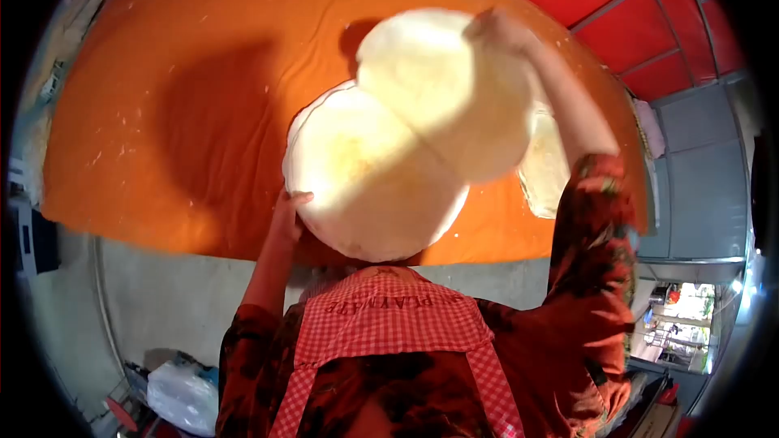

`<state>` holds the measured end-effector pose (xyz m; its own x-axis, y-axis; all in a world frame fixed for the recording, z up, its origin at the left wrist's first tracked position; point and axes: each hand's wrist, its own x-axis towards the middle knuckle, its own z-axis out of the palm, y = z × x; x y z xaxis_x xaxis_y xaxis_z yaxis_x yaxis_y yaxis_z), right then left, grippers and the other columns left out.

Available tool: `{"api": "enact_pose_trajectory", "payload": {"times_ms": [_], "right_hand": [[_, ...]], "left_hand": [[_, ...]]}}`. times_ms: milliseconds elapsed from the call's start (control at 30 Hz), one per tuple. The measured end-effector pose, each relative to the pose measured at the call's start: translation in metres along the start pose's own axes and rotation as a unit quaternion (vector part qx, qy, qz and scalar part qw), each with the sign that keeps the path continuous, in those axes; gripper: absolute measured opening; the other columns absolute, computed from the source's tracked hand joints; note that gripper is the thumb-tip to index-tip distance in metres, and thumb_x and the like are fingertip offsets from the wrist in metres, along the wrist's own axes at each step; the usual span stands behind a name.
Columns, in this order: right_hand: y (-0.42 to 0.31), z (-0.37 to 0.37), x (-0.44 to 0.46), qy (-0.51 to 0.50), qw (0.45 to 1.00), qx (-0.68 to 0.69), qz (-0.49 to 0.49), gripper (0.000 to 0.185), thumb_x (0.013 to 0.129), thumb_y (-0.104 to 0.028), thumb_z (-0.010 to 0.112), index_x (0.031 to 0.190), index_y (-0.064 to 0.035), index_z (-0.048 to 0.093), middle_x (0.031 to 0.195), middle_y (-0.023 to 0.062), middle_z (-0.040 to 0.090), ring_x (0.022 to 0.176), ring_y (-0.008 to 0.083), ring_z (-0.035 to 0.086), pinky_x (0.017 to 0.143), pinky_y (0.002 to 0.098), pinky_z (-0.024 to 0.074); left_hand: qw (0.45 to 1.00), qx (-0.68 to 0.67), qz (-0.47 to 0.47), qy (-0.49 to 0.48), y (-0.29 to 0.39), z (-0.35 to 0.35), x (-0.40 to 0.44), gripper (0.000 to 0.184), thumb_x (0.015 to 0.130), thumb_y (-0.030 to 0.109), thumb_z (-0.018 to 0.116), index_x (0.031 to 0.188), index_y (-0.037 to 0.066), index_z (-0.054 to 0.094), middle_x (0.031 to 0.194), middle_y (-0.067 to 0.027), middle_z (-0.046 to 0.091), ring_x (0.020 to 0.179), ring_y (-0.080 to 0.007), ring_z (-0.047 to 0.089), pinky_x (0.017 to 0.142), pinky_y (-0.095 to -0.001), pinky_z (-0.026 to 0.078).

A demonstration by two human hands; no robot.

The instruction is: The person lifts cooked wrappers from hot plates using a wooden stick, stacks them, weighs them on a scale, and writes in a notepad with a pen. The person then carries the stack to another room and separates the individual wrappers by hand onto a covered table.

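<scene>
A round, pale flatbread (365, 170) lies at the near side of the orange cloth, with layered edges at its left that look like more flatbreads beneath. My left hand (290, 212) grips its left edge, thumb on top and the other fingers mostly hidden. A second round flatbread (430, 73) is held up by my right hand (497, 31), which is closed on its far right edge and slightly blurred. This raised flatbread overlaps the upper right of the lower one and shades part of it. Further right, part of another flatbread (545, 166) shows behind the raised one.
The orange cloth (203, 57) covers a wide table, with whitish specks on it. Red panels with metal bars (617, 20) stand at the far right. A clear plastic bag (182, 397) sits on the lower left. A pink cloth (649, 126) lies by the right edge.
</scene>
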<state>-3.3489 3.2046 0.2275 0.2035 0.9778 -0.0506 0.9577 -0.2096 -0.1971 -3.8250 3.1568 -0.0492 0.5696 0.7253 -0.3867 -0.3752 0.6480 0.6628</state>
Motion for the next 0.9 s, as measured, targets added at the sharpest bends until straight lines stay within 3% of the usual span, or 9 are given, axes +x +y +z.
{"api": "enact_pose_trajectory", "payload": {"times_ms": [33,133,267,333,400,500,533,567,900], "right_hand": [[0.018,-0.033,0.024,-0.059,0.972,-0.083,-0.212,0.025,0.072,-0.009,0.058,0.095,-0.0032,0.066,0.084,0.0149,0.067,0.076,0.0247,0.064,0.072,0.0352,0.0497],[0.018,-0.037,0.051,0.167,0.965,-0.2,0.027,0.039,0.074,-0.015,0.064,0.111,-0.0035,0.059,0.1,0.0167,0.064,0.093,0.0359,0.06,0.078,0.043,0.0482],[-0.046,0.052,0.002,0.442,0.887,-0.055,-0.125,0.029,0.074,-0.013,0.068,0.101,-0.0046,0.06,0.094,0.0138,0.063,0.085,0.0348,0.059,0.074,0.0449,0.0481],[-0.136,0.111,-0.08,0.315,0.925,0.19,-0.091,0.013,0.077,-0.01,0.068,0.085,-0.0023,0.062,0.086,0.0162,0.064,0.081,0.0329,0.06,0.068,0.0409,0.0488],[-0.165,0.191,-0.121,0.218,0.906,0.287,-0.222,0.014,0.077,0.0,0.062,0.091,-0.0012,0.062,0.106,0.02,0.06,0.093,0.0319,0.059,0.078,0.0413,0.0517],[-0.231,0.241,-0.181,0.083,0.978,0.17,-0.085,0.044,0.075,-0.025,0.067,0.113,-0.0033,0.058,0.12,0.0191,0.052,0.104,0.0355,0.053,0.089,0.0431,0.0472],[-0.25,0.248,-0.186,0.095,0.985,0.129,-0.059,0.054,0.073,-0.03,0.068,0.118,-0.0031,0.054,0.12,0.0186,0.051,0.105,0.035,0.051,0.089,0.0427,0.0467],[-0.278,0.257,-0.192,0.104,0.991,0.079,-0.024,0.065,0.07,-0.035,0.07,0.123,-0.0028,0.051,0.12,0.0181,0.049,0.107,0.0345,0.049,0.089,0.0423,0.0461],[-0.301,0.267,-0.188,0.042,0.994,0.076,0.072,0.054,0.075,-0.017,0.058,0.124,0.0026,0.047,0.114,0.0215,0.057,0.105,0.0334,0.055,0.09,0.039,0.0465]], "left_hand": [[1.0,-0.007,0.004,0.012,0.0,0.0,-0.002,0.055,0.075,0.003,0.059,0.128,-0.001,0.044,0.122,-0.0136,0.055,0.111,-0.0263,0.054,0.095,-0.0384,0.044],[0.999,-0.004,-0.017,0.039,0.003,-0.001,-0.003,0.05,0.082,0.011,0.056,0.13,0.002,0.044,0.124,-0.0109,0.055,0.113,-0.0241,0.053,0.096,-0.0361,0.043],[0.991,-0.118,-0.056,0.029,-0.003,-0.009,-0.002,0.043,0.093,0.026,0.048,0.13,0.004,0.046,0.13,-0.0096,0.052,0.117,-0.0218,0.05,0.1,-0.0358,0.039],[0.992,-0.115,-0.052,0.016,-0.003,-0.015,-0.001,0.047,0.095,0.029,0.045,0.133,0.002,0.042,0.133,-0.0105,0.049,0.12,-0.0229,0.048,0.103,-0.0356,0.037],[0.993,-0.102,-0.052,0.002,0.005,0.0,-0.005,0.047,0.096,0.028,0.043,0.134,0.001,0.04,0.134,-0.0115,0.048,0.121,-0.0245,0.047,0.105,-0.0369,0.035],[0.977,-0.162,-0.077,-0.115,0.008,-0.008,-0.001,0.046,0.097,0.027,0.04,0.134,0.001,0.04,0.132,-0.012,0.049,0.122,-0.0252,0.046,0.106,-0.038,0.033],[0.973,0.152,0.065,-0.16,0.011,-0.006,-0.003,0.046,0.096,0.026,0.036,0.135,0.0,0.038,0.133,-0.0128,0.048,0.124,-0.0262,0.044,0.106,-0.0396,0.032],[0.953,-0.203,-0.079,-0.211,0.011,-0.017,0.005,0.046,0.095,0.022,0.034,0.135,-0.001,0.036,0.134,-0.0126,0.047,0.125,-0.0267,0.043,0.107,-0.0406,0.031],[0.953,-0.18,-0.185,-0.159,0.019,-0.038,0.012,0.043,0.08,0.006,0.049,0.123,0.007,0.044,0.113,-0.0083,0.057,0.107,-0.0246,0.055,0.096,-0.0425,0.042]]}}
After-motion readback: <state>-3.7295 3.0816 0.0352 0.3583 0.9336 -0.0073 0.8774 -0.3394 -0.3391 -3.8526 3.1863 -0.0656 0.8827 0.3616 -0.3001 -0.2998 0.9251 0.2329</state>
